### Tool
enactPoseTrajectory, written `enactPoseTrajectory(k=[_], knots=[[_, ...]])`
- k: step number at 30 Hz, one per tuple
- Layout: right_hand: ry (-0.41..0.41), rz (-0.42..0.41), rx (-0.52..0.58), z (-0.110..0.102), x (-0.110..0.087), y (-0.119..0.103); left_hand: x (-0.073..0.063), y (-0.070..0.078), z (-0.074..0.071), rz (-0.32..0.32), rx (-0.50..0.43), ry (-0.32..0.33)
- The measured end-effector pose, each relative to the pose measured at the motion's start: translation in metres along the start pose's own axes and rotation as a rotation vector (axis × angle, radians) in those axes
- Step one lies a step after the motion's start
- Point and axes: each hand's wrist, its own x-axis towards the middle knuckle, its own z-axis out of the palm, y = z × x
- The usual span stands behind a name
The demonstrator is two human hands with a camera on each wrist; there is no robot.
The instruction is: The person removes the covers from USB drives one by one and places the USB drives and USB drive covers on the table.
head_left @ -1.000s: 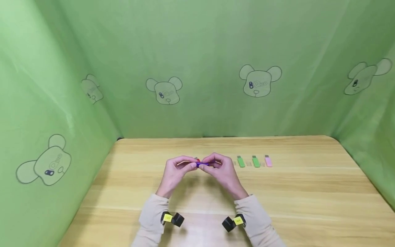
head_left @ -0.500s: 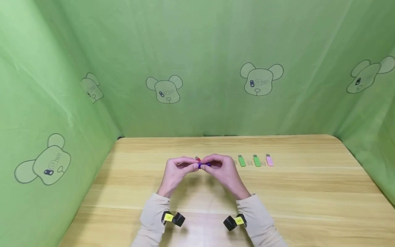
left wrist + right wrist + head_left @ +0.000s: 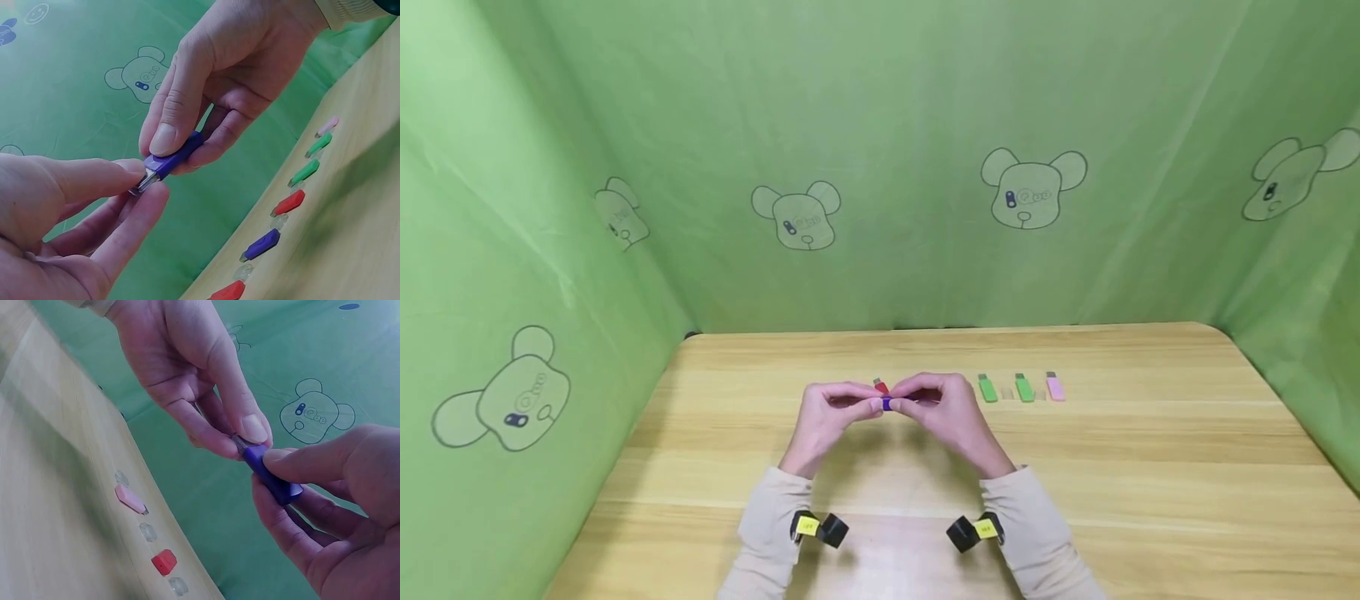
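A purple USB stick is held in the air above the table between both hands. My right hand pinches its purple body between thumb and fingers, as the right wrist view shows with the stick sloping downward. My left hand pinches the metal plug end, where a clear glint shows between thumb and finger in the left wrist view; whether a clear cap sits on the plug I cannot tell. In the head view the hands hide most of the stick.
A row of USB sticks lies on the wooden table: pink, green, another green, red, a second purple one and more. Small clear caps lie between them. Green curtains stand behind.
Less of the purple body shows between the hands in the head view, with my right thumb covering more of it. Both hands stay nearly in place.
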Motion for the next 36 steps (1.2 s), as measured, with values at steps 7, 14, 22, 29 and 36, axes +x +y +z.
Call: enactPoseTrajectory(k=[7, 14, 22, 29, 36], knots=[[-0.082, -0.017, -0.109, -0.001, -0.001, 0.001, -0.003, -0.002, -0.001, -0.01, 0.027, 0.01], [-0.177, -0.038, -0.249, -0.008, -0.003, -0.005, -0.004, 0.0, 0.004, 0.013, 0.167, -0.032], [-0.196, 0.007, -0.22, -0.017, -0.006, -0.007, -0.002, 0.0, 0.007, -0.007, 0.137, -0.08], [-0.214, -0.008, -0.201, -0.014, -0.005, -0.011, -0.003, 0.006, 0.001, -0.024, 0.078, -0.081], [-0.24, 0.054, -0.102, -0.013, -0.008, -0.018, -0.006, 0.016, -0.005, -0.05, 0.128, -0.095]])
